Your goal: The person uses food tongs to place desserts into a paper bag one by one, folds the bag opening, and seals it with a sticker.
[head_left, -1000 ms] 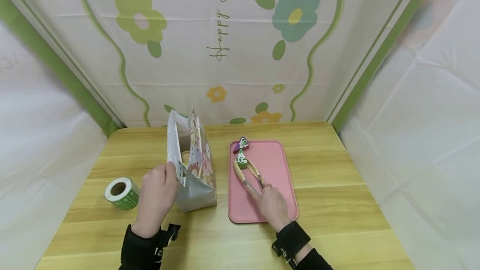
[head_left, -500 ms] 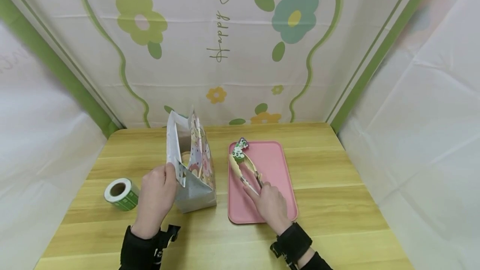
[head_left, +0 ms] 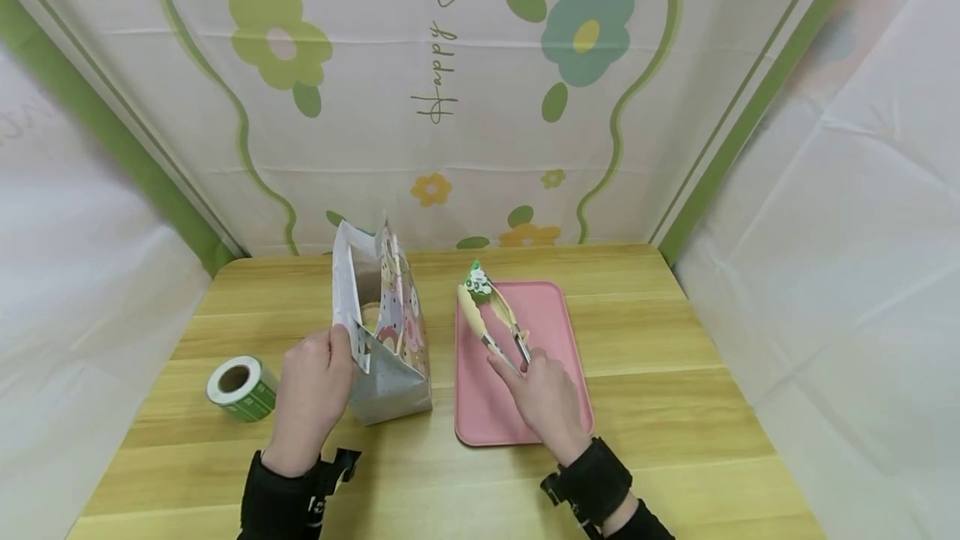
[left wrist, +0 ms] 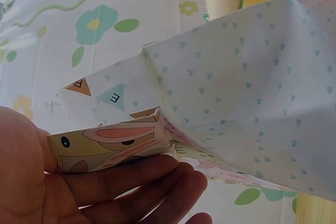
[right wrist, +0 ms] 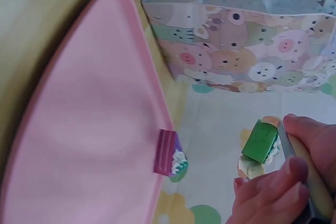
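Note:
My left hand [head_left: 311, 390] grips the near rim of an upright paper gift bag [head_left: 390, 394] printed with animals; in the left wrist view, the fingers [left wrist: 142, 182] lie along its folded edge. The bag's mouth gapes, and something tan [head_left: 371, 314] shows inside. My right hand [head_left: 550, 402] holds tongs [head_left: 472, 311] with pale yellow tips and metal arms. Between the tips is a small green cake-like piece [head_left: 478, 283] with white topping, above the far left corner of a pink tray [head_left: 517, 407]. A purple piece [right wrist: 166, 152] with white-and-green topping sits at the tray's edge, hidden in the head view.
To the left of the bag, a roll of green-and-white labels [head_left: 243, 388] stands on the wooden table [head_left: 667, 407]. Flower-printed white cloth [head_left: 450, 48] hangs behind the table and at both sides.
My right hand's tongs have carried the green piece away from me and slightly left, so it now covers the purple piece in the head view. My left hand stays on the bag.

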The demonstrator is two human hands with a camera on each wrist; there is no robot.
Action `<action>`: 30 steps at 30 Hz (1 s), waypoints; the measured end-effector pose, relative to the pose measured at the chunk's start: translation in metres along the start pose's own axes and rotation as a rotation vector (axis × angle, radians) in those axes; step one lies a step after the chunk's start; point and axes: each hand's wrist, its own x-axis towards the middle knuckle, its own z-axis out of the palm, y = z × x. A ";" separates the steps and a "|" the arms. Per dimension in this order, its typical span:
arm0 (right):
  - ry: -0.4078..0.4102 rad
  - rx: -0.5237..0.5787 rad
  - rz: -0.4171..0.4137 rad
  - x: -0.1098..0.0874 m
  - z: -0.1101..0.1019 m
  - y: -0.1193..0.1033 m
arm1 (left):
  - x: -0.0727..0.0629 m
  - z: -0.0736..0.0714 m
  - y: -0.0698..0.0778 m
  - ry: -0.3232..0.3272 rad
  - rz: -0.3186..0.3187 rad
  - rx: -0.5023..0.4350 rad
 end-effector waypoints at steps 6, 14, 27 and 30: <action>0.010 0.009 -0.014 0.000 -0.009 -0.005 | 0.000 0.001 -0.001 0.001 0.001 -0.001; 0.040 0.017 -0.056 -0.001 -0.014 -0.010 | 0.000 0.000 0.000 -0.005 -0.006 -0.005; 0.049 0.057 -0.077 -0.002 -0.028 -0.026 | 0.000 0.001 0.000 -0.002 -0.003 -0.004; 0.041 0.069 -0.079 -0.002 -0.032 -0.030 | 0.000 0.001 0.000 0.003 -0.001 -0.001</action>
